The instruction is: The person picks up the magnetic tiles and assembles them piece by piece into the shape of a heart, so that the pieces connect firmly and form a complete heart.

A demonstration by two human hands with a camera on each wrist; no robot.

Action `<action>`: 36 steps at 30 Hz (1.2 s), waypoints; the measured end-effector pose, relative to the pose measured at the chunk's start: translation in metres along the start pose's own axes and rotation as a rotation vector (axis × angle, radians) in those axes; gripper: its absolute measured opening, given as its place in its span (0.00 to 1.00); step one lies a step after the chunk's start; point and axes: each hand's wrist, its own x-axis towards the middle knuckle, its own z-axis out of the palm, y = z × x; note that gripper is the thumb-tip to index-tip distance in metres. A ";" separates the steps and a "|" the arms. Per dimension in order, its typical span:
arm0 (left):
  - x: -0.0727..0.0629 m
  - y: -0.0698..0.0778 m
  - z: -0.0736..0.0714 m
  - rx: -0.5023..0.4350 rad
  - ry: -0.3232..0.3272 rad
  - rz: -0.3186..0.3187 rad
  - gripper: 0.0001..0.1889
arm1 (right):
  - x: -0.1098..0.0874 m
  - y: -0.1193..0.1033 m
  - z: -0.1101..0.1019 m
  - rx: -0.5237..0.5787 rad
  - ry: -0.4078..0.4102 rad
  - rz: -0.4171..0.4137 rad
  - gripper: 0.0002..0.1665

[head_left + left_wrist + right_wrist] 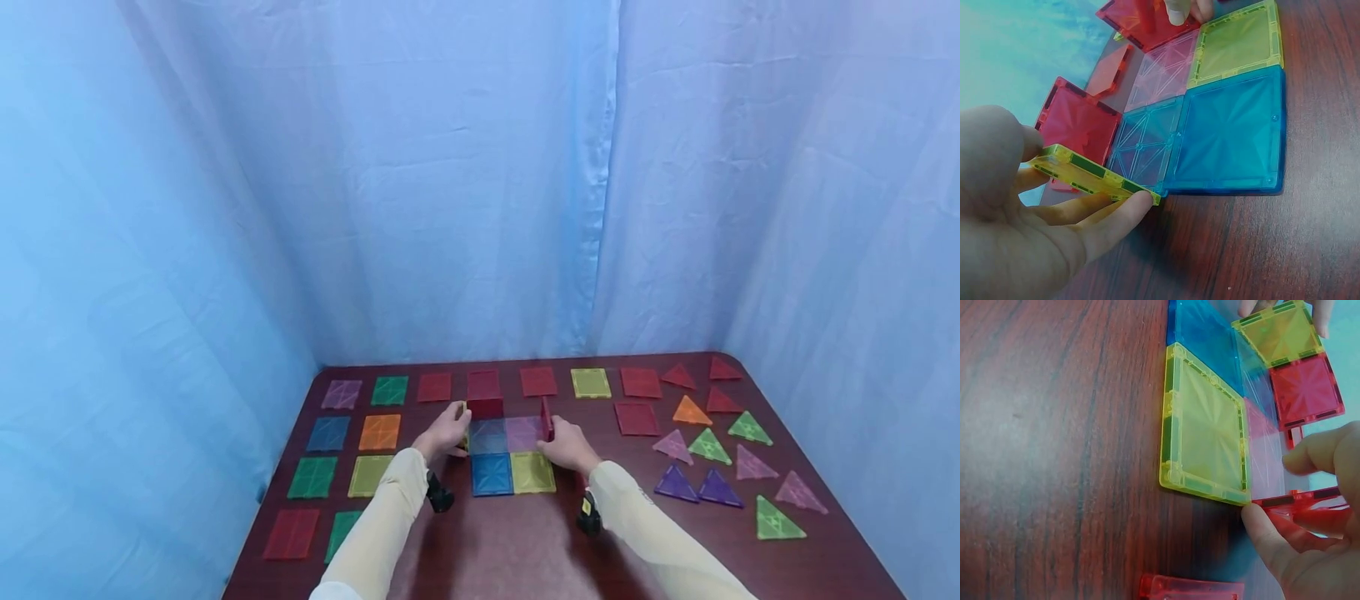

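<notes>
Four square magnetic tiles lie flat as a block: a dark blue one (1229,134), a light blue one (1147,137), a pink one (1265,453) and a yellow one (1210,425). Behind the light blue tile a red tile (485,408) stands on edge. My left hand (444,432) holds another yellow square tile (1094,175) upright along the block's left side, thumb and fingers on opposite faces. On the right side, my right hand (570,447) grips a red square tile (545,419) on edge beside the pink one. Its fingertips are right at the block's corner.
Square tiles in several colours lie in rows at the left, such as an orange one (379,432), and along the back, such as a yellow one (590,383). Triangular tiles (708,447) spread over the right. A red tile (1191,587) lies under the right wrist. Curtains (465,183) surround the table (510,550).
</notes>
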 end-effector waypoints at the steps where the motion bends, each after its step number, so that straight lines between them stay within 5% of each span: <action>1: 0.000 0.000 -0.001 -0.002 0.005 -0.001 0.30 | 0.000 0.001 0.000 -0.003 -0.009 -0.009 0.33; 6: 0.001 0.000 -0.002 0.030 0.021 0.014 0.30 | -0.005 0.013 -0.014 -0.043 -0.079 -0.111 0.45; 11: 0.000 0.000 -0.001 0.048 0.042 0.025 0.30 | -0.024 0.032 -0.041 -0.199 -0.109 -0.241 0.45; 17: -0.004 -0.002 -0.001 0.068 0.066 0.010 0.32 | -0.053 0.049 -0.060 -0.409 -0.173 -0.199 0.42; 23: -0.008 -0.008 0.000 0.065 0.088 0.014 0.33 | -0.064 0.059 -0.056 -0.554 -0.225 -0.227 0.42; 31: -0.005 -0.012 0.002 0.034 0.094 0.015 0.33 | -0.056 0.073 -0.055 -0.499 -0.173 -0.204 0.40; 36: -0.004 -0.012 0.003 0.035 0.096 0.011 0.32 | -0.051 0.076 -0.060 -0.489 -0.220 -0.217 0.39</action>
